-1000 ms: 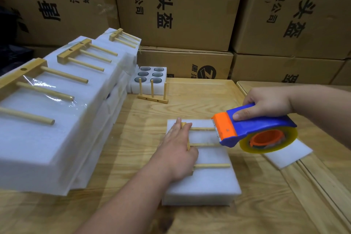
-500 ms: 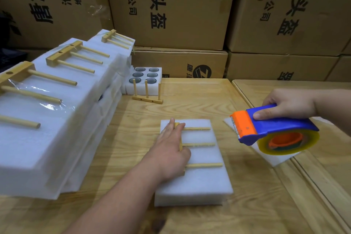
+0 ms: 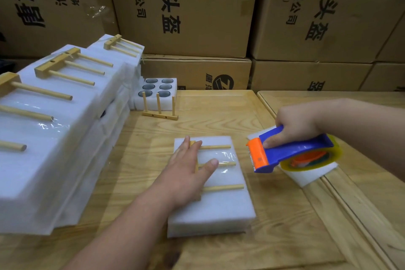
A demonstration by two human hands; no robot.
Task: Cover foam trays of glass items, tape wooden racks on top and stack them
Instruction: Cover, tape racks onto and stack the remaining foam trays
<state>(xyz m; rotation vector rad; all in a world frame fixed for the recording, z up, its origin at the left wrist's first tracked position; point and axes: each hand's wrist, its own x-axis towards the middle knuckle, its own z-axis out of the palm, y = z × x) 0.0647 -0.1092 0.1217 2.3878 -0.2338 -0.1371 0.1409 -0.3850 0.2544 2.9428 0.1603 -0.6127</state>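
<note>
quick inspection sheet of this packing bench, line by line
surface: wooden table, bare between items
job's things: covered foam tray with wooden rack lying on top, clear tape strip across it; open tray of glass items; upright rack; finished stack at left
clutter: loose foam sheet
grippers: left hand presses rack flat; right hand grips tape dispenser
cables: nothing seen
surroundings: cardboard boxes behind

A wooden table (image 3: 219,107) carries foam trays (image 3: 210,210), a standing rack (image 3: 159,114) and a foam sheet (image 3: 306,176).
</note>
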